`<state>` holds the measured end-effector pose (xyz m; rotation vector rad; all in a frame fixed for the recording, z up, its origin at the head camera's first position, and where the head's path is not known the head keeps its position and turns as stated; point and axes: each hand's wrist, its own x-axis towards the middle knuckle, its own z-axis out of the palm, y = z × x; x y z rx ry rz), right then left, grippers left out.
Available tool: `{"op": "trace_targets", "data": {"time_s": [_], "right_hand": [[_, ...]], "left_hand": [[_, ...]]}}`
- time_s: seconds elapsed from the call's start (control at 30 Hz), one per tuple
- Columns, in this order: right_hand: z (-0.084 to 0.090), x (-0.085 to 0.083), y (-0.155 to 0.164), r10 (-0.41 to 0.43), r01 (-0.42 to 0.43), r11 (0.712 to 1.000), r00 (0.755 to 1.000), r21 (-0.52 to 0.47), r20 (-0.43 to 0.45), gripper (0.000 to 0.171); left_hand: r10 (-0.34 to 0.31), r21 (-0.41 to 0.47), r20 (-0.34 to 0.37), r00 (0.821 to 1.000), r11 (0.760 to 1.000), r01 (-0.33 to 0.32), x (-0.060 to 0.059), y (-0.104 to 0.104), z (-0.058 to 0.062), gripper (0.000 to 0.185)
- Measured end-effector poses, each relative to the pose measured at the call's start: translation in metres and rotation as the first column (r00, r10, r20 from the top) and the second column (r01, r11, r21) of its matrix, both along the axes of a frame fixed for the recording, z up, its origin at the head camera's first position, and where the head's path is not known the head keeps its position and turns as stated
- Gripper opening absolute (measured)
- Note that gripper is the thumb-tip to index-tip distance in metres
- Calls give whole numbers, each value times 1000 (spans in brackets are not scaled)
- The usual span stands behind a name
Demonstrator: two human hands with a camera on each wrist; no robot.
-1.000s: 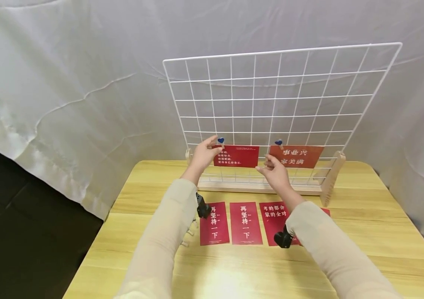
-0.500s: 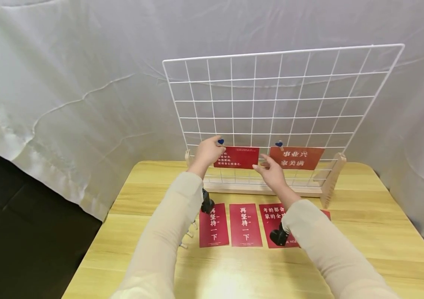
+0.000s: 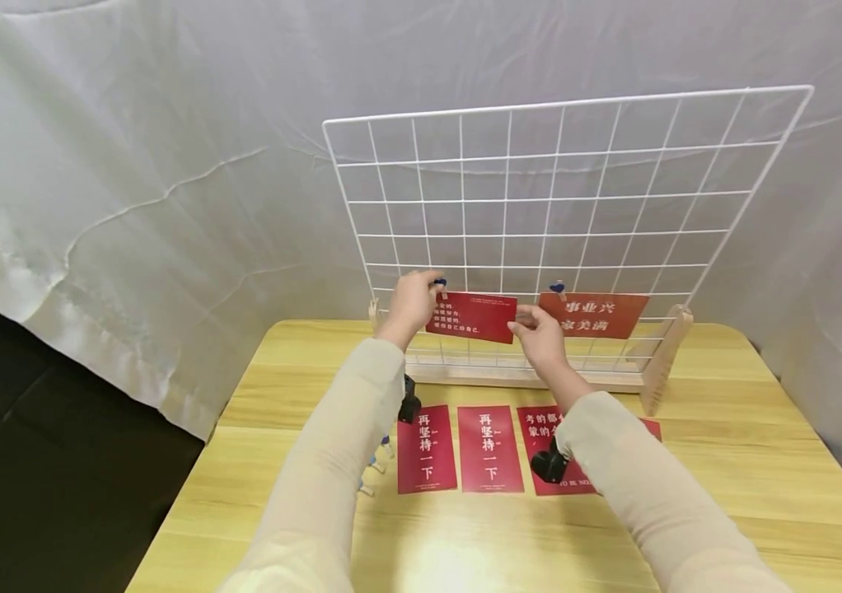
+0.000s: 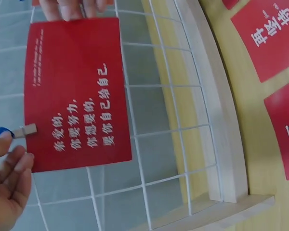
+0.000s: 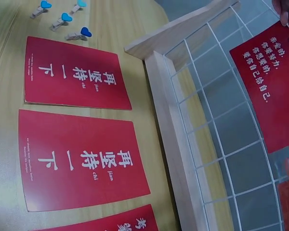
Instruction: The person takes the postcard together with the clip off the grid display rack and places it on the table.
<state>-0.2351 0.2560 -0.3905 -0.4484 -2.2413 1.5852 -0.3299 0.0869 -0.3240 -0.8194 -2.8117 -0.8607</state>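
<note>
- Holding a red rectangular card with white Chinese text against a white wire grid panel; card sits on the panel's lower rows, left of centre, tilted slightly down to the right.
- Left hand at the card's upper-left corner, fingers pinching a small wooden clothespin with a blue heart tip; pin bites the card edge in the left wrist view.
- Right hand pinches the card's right edge between thumb and fingers; fingertips show on that edge in the left wrist view.
- Second red card with larger white characters hangs just right of the held one, under its own blue-tipped pin.
- Panel stands upright in a light wooden slotted base at the back of a light wooden table.
- Flat on the table in front of the base: red card, matching red card just beside it, third red card partly hidden under the right sleeve.
- Three loose blue-tipped wooden pins lie near the leftmost table card.
- White cloth backdrop behind everything.
</note>
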Motion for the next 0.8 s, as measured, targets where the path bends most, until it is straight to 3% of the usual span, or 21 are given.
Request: {"op": "trace_targets", "data": {"time_s": [0.17, 0.47, 0.8], "right_hand": [[-1, -2, -4, -15, 14, 999, 1000, -45, -19, 36], [-1, -1, -6, -74, 70, 995, 995, -68, -68, 36], [2, 0, -6, -44, 40, 998, 994, -41, -96, 39]], "left_hand": [[-17, 103, -26, 1000, 995, 19, -2, -1, -7, 21], [-14, 131, -95, 995, 991, 26, -1, -1, -7, 9], [-2, 300, -38, 999, 954, 13, -5, -1, -12, 8]]}}
